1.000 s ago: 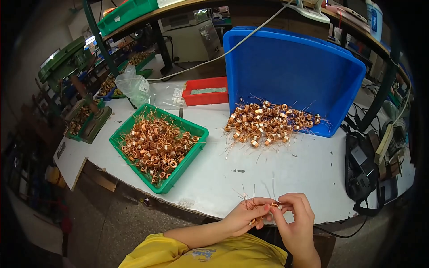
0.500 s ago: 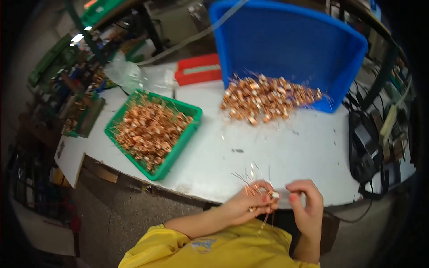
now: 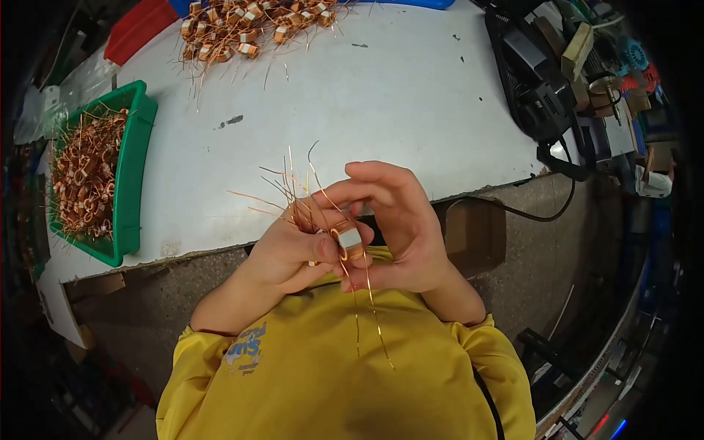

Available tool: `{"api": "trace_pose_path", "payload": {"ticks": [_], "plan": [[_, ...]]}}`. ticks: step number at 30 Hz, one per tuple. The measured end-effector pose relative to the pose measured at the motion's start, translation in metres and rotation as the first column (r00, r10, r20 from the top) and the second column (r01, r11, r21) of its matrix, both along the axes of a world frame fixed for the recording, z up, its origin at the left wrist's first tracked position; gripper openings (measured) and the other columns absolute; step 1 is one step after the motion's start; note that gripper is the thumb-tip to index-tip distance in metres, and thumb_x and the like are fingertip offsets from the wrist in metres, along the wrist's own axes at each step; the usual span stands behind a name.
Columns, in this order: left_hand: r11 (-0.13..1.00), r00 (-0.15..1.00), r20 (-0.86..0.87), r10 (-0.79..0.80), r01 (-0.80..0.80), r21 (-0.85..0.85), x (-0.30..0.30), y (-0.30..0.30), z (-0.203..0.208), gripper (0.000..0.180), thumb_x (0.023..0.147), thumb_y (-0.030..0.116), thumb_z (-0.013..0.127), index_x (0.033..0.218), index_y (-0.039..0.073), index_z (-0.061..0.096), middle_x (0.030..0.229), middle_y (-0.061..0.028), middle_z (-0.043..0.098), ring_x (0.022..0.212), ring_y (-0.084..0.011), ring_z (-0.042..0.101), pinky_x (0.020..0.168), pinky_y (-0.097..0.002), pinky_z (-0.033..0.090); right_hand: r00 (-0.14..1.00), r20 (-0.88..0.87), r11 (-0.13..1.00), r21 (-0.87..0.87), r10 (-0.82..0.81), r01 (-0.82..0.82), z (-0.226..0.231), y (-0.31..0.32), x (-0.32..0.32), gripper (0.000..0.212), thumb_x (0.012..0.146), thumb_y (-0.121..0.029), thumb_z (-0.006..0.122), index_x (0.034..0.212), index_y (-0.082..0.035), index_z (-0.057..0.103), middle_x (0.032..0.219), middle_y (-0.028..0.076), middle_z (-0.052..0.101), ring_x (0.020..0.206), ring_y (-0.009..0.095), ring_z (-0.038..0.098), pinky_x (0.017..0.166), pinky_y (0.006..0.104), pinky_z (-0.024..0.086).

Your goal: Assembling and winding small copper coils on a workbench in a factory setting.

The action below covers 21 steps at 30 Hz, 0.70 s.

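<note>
My left hand (image 3: 293, 253) is closed on a copper-wire coil (image 3: 350, 238) with a white band, pinched between thumb and fingers. Two long copper leads hang down from this coil in front of my yellow shirt. More thin wire ends (image 3: 293, 192) stick up out of the same hand; what they belong to is mostly hidden in the palm. Curved around the coil's right side is my right hand (image 3: 411, 235), its thumb and index finger well apart. The leads pass over its thumb; whether it touches the coil I cannot tell.
A green tray (image 3: 130, 187) full of copper coils stands on the white table (image 3: 293, 110) at left. Loose coils (image 3: 249, 29) are heaped at the far edge of view, near a red box (image 3: 139, 33). A black device (image 3: 532, 81) with a cable lies at right.
My view has swung down and to the right, so the tray and heap appear farther left and up. My right hand has come in from the side to the coil in my left hand.
</note>
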<state>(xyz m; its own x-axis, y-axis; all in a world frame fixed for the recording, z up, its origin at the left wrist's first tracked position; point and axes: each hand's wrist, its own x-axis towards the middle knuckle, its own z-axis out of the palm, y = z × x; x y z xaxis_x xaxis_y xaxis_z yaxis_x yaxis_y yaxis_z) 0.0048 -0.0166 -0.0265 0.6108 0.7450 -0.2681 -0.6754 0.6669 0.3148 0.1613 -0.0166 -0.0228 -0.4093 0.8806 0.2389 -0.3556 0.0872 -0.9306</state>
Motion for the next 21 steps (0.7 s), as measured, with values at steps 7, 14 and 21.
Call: {"api": "trace_pose_path", "payload": {"ticks": [7,14,21], "plan": [[0.999,0.998,0.069,-0.004,0.001,0.041,0.003,-0.003,-0.001,0.06,0.054,-0.016,0.052,0.112,-0.001,0.049,0.081,-0.0153,0.062,0.069,-0.0248,0.057,0.056,-0.0267,0.048,0.997,-0.081,0.997,0.073,0.003,0.003,-0.006,-0.001,0.0,0.087,0.048,0.008,0.076,0.125,-0.001,0.035,0.107,0.016,0.056,0.089,0.018,0.052,0.079,0.0259,0.039],[0.983,0.99,0.138,-0.012,-0.014,0.181,0.004,-0.005,-0.022,0.026,0.067,-0.013,0.065,0.091,-0.004,0.063,0.094,-0.0178,0.061,0.074,-0.0251,0.062,0.061,-0.0257,0.05,0.952,-0.282,0.988,-0.133,-0.119,0.084,0.0,-0.008,0.001,0.082,0.052,0.01,0.073,0.124,0.001,0.035,0.09,0.011,0.059,0.081,0.016,0.052,0.076,0.0244,0.04],[0.992,0.999,0.023,-0.025,0.022,0.126,0.008,-0.004,-0.012,0.021,0.071,-0.014,0.061,0.088,-0.002,0.062,0.091,-0.0157,0.063,0.072,-0.0236,0.063,0.065,-0.0274,0.052,0.976,-0.188,0.994,0.013,-0.108,0.112,-0.008,-0.006,0.022,0.075,0.059,0.016,0.068,0.124,0.001,0.034,0.087,0.009,0.06,0.072,0.013,0.053,0.069,0.0194,0.041]]}}
